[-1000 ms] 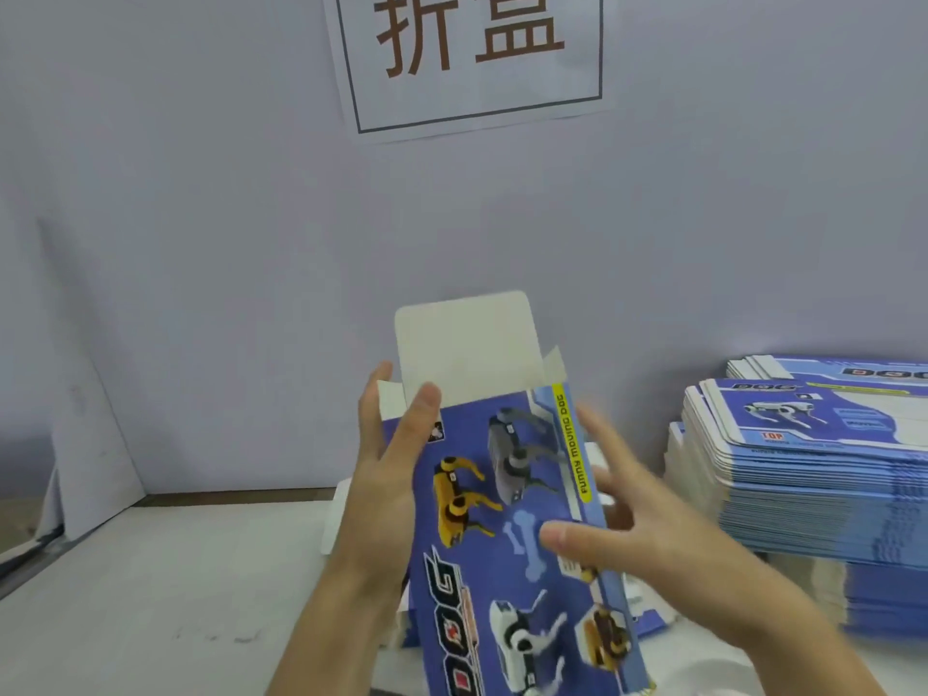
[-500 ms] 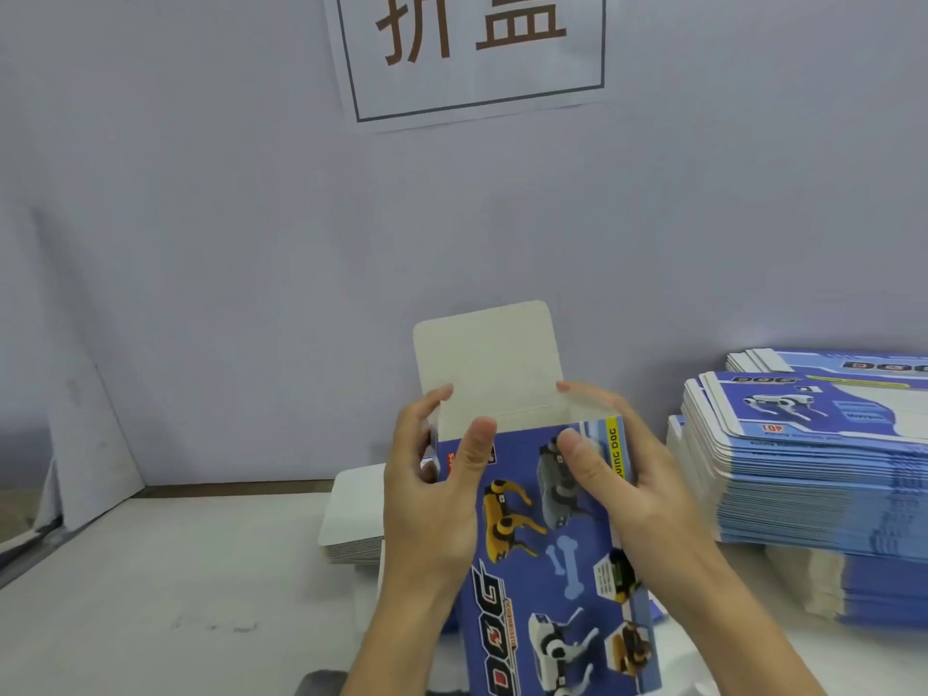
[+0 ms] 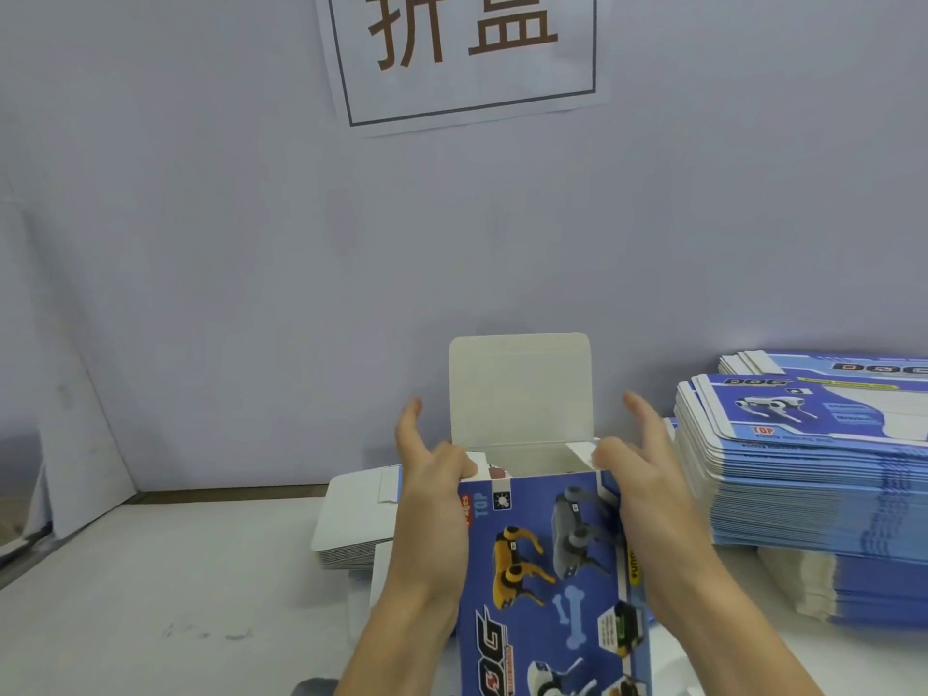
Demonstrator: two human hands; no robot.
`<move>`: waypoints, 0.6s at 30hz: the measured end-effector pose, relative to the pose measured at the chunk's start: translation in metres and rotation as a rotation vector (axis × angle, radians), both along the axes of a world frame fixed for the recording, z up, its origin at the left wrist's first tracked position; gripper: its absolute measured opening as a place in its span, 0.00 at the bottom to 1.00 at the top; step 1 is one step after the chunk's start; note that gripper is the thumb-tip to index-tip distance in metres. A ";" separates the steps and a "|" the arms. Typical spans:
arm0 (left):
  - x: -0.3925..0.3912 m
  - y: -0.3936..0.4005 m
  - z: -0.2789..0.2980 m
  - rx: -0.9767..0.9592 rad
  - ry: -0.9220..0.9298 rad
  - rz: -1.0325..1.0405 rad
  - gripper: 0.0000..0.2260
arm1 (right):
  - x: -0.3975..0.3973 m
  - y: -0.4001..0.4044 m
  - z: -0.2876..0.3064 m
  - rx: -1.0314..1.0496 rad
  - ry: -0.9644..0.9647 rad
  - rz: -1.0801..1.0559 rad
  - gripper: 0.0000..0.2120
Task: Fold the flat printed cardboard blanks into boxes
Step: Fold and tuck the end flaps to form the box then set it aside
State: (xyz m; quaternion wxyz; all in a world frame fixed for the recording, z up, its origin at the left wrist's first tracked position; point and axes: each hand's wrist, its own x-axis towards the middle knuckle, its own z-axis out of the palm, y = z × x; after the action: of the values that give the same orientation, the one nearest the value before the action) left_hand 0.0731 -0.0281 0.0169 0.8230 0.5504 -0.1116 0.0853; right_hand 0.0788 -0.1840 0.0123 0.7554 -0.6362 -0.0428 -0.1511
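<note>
Left hand point(image 3: 432, 499) grips the box point(image 3: 547, 570) on its left edge, thumb pressing the small left dust flap point(image 3: 477, 464) inward, index finger standing free and pointing up. Right hand point(image 3: 648, 499) mirrors it on the right edge, thumb on the right dust flap point(image 3: 582, 452), fingers wrapped behind the side wall. Box sits low centre of the frame, held upright off the table point(image 3: 176, 595), printed dog face toward the camera, top mouth open.

Big white lid flap point(image 3: 519, 389) stands straight up at the back, not yet folded. My read: the step is closing the top, and both side flaps go down first. To do it well, push the two flaps level with the mouth together, so neither springs back under the lid. Keep the walls square while pressing; squeezing the sides too hard would bow the mouth and the tuck tab would miss its slot. Then bring the lid forward along its crease and slide the tab inside the front wall, not outside.

Right side of the frame, a tall stack of blanks point(image 3: 803, 469) waits, blue print up. Behind the left hand, a lower pile point(image 3: 351, 519) lies white side up. Upper centre, a sign point(image 3: 467, 52) hangs on the wall.
</note>
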 end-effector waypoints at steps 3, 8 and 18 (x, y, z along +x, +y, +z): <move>0.001 -0.003 0.000 -0.010 -0.042 0.078 0.12 | -0.002 0.002 0.001 -0.018 -0.071 0.018 0.16; -0.001 -0.002 -0.006 -0.085 -0.076 0.233 0.19 | -0.008 0.001 -0.006 0.197 -0.117 0.060 0.17; -0.005 -0.001 -0.004 0.199 -0.223 0.168 0.20 | -0.006 -0.007 -0.010 0.108 -0.213 0.222 0.13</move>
State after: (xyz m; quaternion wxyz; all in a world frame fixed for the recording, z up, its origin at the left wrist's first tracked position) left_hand 0.0677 -0.0287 0.0126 0.7370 0.6235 -0.1635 0.2031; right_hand 0.0731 -0.1912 0.0023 0.7918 -0.5663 -0.1846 -0.1352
